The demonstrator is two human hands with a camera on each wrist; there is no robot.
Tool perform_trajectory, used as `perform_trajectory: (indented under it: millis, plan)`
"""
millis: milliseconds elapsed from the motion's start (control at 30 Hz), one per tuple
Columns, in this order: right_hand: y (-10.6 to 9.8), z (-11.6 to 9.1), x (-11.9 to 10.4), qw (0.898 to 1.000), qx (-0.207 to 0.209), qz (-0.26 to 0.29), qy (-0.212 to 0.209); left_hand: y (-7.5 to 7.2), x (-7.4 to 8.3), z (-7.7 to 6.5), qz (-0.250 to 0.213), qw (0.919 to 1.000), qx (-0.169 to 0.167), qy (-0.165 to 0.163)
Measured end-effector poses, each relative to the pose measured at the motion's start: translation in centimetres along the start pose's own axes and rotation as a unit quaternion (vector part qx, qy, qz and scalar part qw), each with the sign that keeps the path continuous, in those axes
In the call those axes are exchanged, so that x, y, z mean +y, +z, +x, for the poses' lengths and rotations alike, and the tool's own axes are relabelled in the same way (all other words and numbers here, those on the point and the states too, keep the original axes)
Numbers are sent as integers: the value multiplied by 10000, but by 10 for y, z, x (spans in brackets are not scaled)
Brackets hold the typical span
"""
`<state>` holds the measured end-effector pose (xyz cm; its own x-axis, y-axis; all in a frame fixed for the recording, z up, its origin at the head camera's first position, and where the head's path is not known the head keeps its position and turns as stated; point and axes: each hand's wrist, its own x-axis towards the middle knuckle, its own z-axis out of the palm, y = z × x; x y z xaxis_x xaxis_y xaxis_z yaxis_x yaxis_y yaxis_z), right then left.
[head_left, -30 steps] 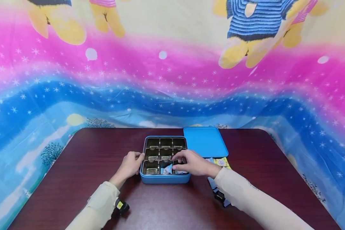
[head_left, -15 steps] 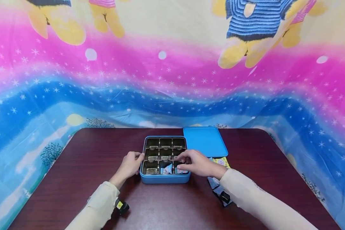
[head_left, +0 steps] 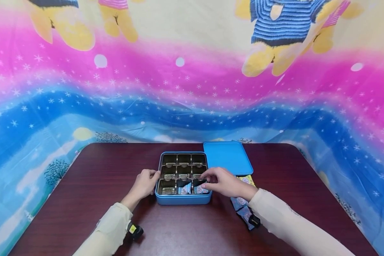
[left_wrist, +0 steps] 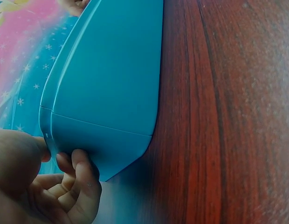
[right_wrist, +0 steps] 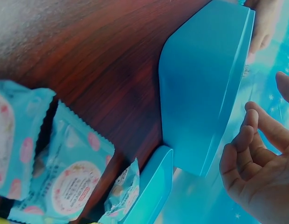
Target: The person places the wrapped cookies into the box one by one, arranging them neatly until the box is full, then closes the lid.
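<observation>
A blue tin box (head_left: 184, 200) stands on the table, its dark insert divided into several compartments. One small blue wrapped packet (head_left: 185, 188) lies in the front middle compartment, another blue packet (head_left: 201, 189) in the front right one. My left hand (head_left: 144, 183) grips the tin's left side; in the left wrist view its thumb is at the rim and its curled fingers are against the wall. Over the tin's right edge is my right hand (head_left: 223, 182), fingers loosely bent and thumb apart. The right wrist view shows nothing between that hand's fingers (right_wrist: 263, 133).
The blue lid (head_left: 228, 156) lies behind and right of the tin. Right of the tin are a yellow packet (head_left: 247, 180) and several blue packets (head_left: 239, 203), partly hidden by the right arm. A printed cloth (head_left: 179, 89) hangs behind the table (head_left: 108, 167).
My right hand has drawn slightly right, away from the front compartments, its fingers leaving the packet in the front right one, which now shows more fully. The left hand has stayed on the tin.
</observation>
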<state>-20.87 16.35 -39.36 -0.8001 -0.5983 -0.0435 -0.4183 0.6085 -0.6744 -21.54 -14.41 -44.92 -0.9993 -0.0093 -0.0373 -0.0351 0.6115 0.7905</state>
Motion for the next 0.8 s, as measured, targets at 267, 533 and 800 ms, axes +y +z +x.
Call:
perform_trajectory:
  millis: [267, 533, 800]
  plan:
    - [-4, -7, 8, 9999, 100, -19, 81, 0, -1, 1, -13, 10000, -12, 11]
    - [-8, -14, 13, 9998, 212, -46, -47, -1, -1, 0, -11, 10000, -51, -12]
    - [-13, -21, 18, 9995, 281, -167, 33, 0, -2, 2, 16, 10000, -64, -67]
